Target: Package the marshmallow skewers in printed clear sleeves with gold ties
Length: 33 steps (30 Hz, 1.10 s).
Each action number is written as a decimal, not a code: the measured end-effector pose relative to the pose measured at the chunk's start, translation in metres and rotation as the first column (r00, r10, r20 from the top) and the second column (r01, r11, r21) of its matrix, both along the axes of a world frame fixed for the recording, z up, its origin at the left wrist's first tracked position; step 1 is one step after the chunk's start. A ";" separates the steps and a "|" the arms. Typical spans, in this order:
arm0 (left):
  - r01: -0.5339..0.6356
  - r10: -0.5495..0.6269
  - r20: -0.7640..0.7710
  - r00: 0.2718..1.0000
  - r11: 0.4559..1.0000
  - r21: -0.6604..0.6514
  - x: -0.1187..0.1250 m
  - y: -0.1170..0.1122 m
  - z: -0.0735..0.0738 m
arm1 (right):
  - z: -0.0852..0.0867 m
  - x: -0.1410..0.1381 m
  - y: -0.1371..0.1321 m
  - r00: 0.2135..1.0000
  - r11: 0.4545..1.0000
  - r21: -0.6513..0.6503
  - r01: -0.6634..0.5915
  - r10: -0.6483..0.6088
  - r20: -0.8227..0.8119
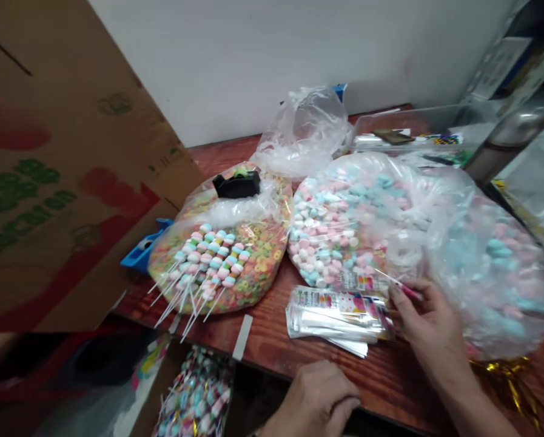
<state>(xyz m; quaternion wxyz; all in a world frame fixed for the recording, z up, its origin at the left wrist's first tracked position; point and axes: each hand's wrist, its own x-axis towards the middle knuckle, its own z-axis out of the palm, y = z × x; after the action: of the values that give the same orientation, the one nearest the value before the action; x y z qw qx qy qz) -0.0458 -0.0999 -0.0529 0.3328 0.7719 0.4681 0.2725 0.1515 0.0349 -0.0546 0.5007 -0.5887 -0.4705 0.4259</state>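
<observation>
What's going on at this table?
Someone's right hand pinches a thin pink-and-white item, too blurred to identify, beside a stack of printed wrappers. The left hand is curled near the front edge of the table, nothing visible in it. Marshmallow skewers lie on a bag of colored rings, left of bagged loose marshmallows. More skewers sit in a box below.

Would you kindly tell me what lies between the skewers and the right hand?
The head view shows the edge of the bag under the skewers, some table, then the wrappers.
</observation>
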 end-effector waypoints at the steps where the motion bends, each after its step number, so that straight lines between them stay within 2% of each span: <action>1: -0.026 0.027 0.021 0.999 0.999 -0.036 0.005 -0.005 0.004 | 0.001 0.005 0.000 0.997 0.999 -0.039 -0.008 0.005 -0.076; 4: -0.129 0.161 0.144 0.976 0.970 -0.207 0.019 -0.016 0.014 | 0.005 0.015 -0.002 0.962 0.993 -0.115 0.008 -0.039 -0.270; 6: -0.226 0.344 0.272 0.899 0.896 -0.383 0.030 -0.016 0.015 | 0.008 0.018 -0.008 0.928 0.992 -0.129 -0.001 -0.047 -0.371; 7: -0.250 0.459 0.345 0.818 0.826 -0.505 0.035 -0.013 0.015 | 0.009 0.019 -0.013 0.911 0.990 -0.140 -0.023 -0.037 -0.411; 8: -0.233 0.576 0.408 0.709 0.736 -0.636 0.041 -0.009 0.014 | 0.010 0.019 -0.020 0.901 0.987 -0.152 -0.061 -0.011 -0.433; 10: -0.051 0.748 0.494 0.443 0.571 -0.819 0.052 0.005 0.013 | 0.011 0.017 -0.036 0.909 0.973 -0.174 -0.153 0.069 -0.411; 11: 0.059 0.794 0.519 0.316 0.530 -0.846 0.055 0.013 0.014 | 0.011 0.015 -0.044 0.919 0.964 -0.183 -0.191 0.110 -0.379; 13: 0.166 0.823 0.557 0.116 0.537 -0.827 0.059 0.028 0.019 | 0.010 0.010 -0.060 0.922 0.940 -0.207 -0.271 0.192 -0.336; 14: 0.160 0.824 0.565 0.047 0.552 -0.818 0.058 0.034 0.022 | 0.010 0.007 -0.067 0.918 0.928 -0.221 -0.300 0.217 -0.333; 15: 0.129 0.829 0.560 0.010 0.554 -0.822 0.056 0.040 0.025 | 0.010 0.003 -0.073 0.912 0.918 -0.237 -0.319 0.228 -0.341; 17: 0.028 0.858 0.513 0.025 0.512 -0.858 0.049 0.047 0.029 | 0.012 -0.007 -0.081 0.898 0.904 -0.280 -0.324 0.202 -0.390; 20: -0.104 0.888 0.435 0.148 0.451 -0.886 0.037 0.053 0.028 | 0.015 -0.020 -0.084 0.871 0.908 -0.316 -0.275 0.096 -0.481; 22: -0.161 0.884 0.414 0.219 0.451 -0.878 0.031 0.055 0.027 | 0.018 -0.027 -0.081 0.854 0.908 -0.298 -0.294 0.109 -0.509; 25: -0.196 0.876 0.389 0.286 0.451 -0.871 0.025 0.058 0.028 | 0.019 -0.030 -0.076 0.871 0.911 -0.251 -0.328 0.188 -0.454; 28: -0.179 0.860 0.398 0.319 0.467 -0.866 0.021 0.060 0.029 | 0.020 -0.030 -0.077 0.923 0.928 -0.238 -0.288 0.202 -0.328; 32: -0.134 0.798 0.412 0.439 0.512 -0.848 0.021 0.054 0.024 | 0.019 -0.030 -0.090 0.944 0.933 -0.224 -0.282 0.228 -0.238; 33: -0.131 0.790 0.416 0.450 0.520 -0.844 0.023 0.051 0.021 | 0.019 -0.030 -0.094 0.946 0.937 -0.214 -0.276 0.225 -0.235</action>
<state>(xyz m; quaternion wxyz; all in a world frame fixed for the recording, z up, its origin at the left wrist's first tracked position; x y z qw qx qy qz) -0.0232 -0.0493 -0.0316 0.6675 0.1998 0.5522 0.4579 0.1215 -0.0592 -0.0360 0.4121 -0.5332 -0.4312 0.5999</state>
